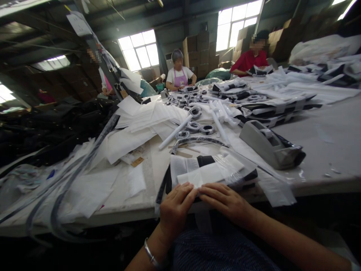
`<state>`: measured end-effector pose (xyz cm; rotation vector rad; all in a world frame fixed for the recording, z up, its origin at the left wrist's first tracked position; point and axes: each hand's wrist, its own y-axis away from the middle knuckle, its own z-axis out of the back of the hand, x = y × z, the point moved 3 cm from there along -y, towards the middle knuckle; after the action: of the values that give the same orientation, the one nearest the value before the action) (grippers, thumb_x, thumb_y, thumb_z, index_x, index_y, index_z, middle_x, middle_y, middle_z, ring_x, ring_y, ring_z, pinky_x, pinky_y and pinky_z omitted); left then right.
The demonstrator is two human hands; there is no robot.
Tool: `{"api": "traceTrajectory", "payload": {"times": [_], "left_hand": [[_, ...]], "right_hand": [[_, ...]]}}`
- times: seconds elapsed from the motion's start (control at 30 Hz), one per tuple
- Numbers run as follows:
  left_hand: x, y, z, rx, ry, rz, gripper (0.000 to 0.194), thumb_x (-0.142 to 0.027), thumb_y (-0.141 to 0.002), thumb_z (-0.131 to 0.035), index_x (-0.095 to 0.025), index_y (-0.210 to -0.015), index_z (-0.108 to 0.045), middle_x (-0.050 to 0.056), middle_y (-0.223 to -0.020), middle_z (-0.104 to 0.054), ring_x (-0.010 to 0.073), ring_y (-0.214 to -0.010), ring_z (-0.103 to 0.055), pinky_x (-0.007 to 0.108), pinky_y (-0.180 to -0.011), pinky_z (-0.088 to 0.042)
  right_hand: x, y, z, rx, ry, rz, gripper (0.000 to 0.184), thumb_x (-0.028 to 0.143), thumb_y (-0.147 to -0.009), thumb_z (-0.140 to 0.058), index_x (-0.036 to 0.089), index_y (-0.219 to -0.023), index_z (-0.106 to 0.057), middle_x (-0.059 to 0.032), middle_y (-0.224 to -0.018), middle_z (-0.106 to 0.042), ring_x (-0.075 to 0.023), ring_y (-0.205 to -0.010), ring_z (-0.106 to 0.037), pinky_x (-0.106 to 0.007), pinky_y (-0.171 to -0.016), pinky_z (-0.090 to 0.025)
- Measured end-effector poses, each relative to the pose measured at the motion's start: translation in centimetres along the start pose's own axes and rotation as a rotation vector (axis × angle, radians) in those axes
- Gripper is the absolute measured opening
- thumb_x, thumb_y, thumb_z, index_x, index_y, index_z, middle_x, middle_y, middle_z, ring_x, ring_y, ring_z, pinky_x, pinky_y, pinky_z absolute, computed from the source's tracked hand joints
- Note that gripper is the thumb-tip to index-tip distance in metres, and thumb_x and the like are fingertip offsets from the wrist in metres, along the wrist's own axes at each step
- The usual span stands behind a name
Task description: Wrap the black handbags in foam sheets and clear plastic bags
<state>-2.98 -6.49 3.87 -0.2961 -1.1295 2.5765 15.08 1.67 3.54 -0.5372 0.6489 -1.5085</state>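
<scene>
In front of me at the table's edge lies a black bag [205, 161], partly covered by white wrapping sheet [210, 173] and clear plastic. Its wrapped handle [200, 140] arches up on the far side. My left hand [175, 206] is closed on the near edge of the white sheet, fingers bent over it. From the right, my right hand [227, 201] holds the same edge, its fingers close together and nearly meeting the left fingertips. Both thumbs are mostly hidden.
A grey tape dispenser [267, 145] stands to the right. Stacked white sheets [146, 120] lie to the left, with wrapped coiled straps [194, 126] beyond the bag. Long wrapped strips [64, 195] hang over the left edge. Several people, one in a purple apron [180, 78], are across the table.
</scene>
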Motion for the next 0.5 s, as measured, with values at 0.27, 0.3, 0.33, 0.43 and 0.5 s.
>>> {"api": "traceTrajectory", "payload": {"times": [0.27, 0.3, 0.33, 0.43, 0.5], "left_hand": [[-0.5, -0.4, 0.3, 0.018, -0.01, 0.049, 0.02, -0.012, -0.095, -0.054, -0.021, -0.105, -0.069, 0.003, -0.106, -0.074, 0.0187, -0.108, -0.067, 0.034, -0.1, -0.053], [-0.6, -0.4, 0.3, 0.019, -0.015, 0.051, 0.021, -0.012, -0.096, -0.053, -0.021, -0.105, -0.069, 0.004, -0.106, -0.073, 0.0189, -0.107, -0.067, 0.034, -0.099, -0.053], [-0.6, -0.4, 0.3, 0.018, -0.021, 0.05, 0.021, -0.013, -0.096, -0.053, -0.021, -0.105, -0.069, 0.004, -0.105, -0.074, 0.0191, -0.107, -0.067, 0.034, -0.099, -0.053], [-0.6, -0.2, 0.2, 0.009, -0.043, 0.056, 0.02, -0.014, -0.096, -0.053, -0.022, -0.105, -0.07, 0.004, -0.106, -0.074, 0.0196, -0.106, -0.067, 0.034, -0.097, -0.054], [-0.6, 0.0, 0.1, -0.001, -0.056, 0.066, 0.02, -0.014, -0.096, -0.054, -0.022, -0.105, -0.07, 0.003, -0.108, -0.074, 0.0194, -0.107, -0.067, 0.034, -0.097, -0.054]], "right_hand": [[3.3, 4.4, -2.7, -0.006, 0.089, -0.059, 0.036, 0.01, -0.102, -0.038, 0.02, -0.123, -0.066, -0.0034, -0.117, -0.073, -0.0169, -0.112, -0.064, -0.035, -0.099, -0.05], [3.3, 4.1, -3.2, -0.037, 0.082, -0.064, 0.035, 0.011, -0.102, -0.039, 0.02, -0.121, -0.067, -0.0038, -0.114, -0.075, -0.0164, -0.109, -0.066, -0.034, -0.095, -0.052], [3.3, 3.6, -3.5, -0.075, 0.067, -0.062, 0.033, 0.011, -0.101, -0.042, 0.019, -0.117, -0.069, -0.0044, -0.11, -0.076, -0.0162, -0.105, -0.068, -0.033, -0.092, -0.054], [3.2, 2.3, -3.9, -0.176, -0.011, -0.055, 0.024, 0.011, -0.099, -0.048, 0.015, -0.103, -0.072, -0.0058, -0.096, -0.079, -0.0172, -0.092, -0.072, -0.033, -0.083, -0.058], [3.2, 1.8, -3.7, -0.2, -0.068, -0.059, 0.024, 0.01, -0.098, -0.048, 0.014, -0.098, -0.071, -0.0059, -0.091, -0.079, -0.0185, -0.087, -0.073, -0.035, -0.081, -0.06]]}}
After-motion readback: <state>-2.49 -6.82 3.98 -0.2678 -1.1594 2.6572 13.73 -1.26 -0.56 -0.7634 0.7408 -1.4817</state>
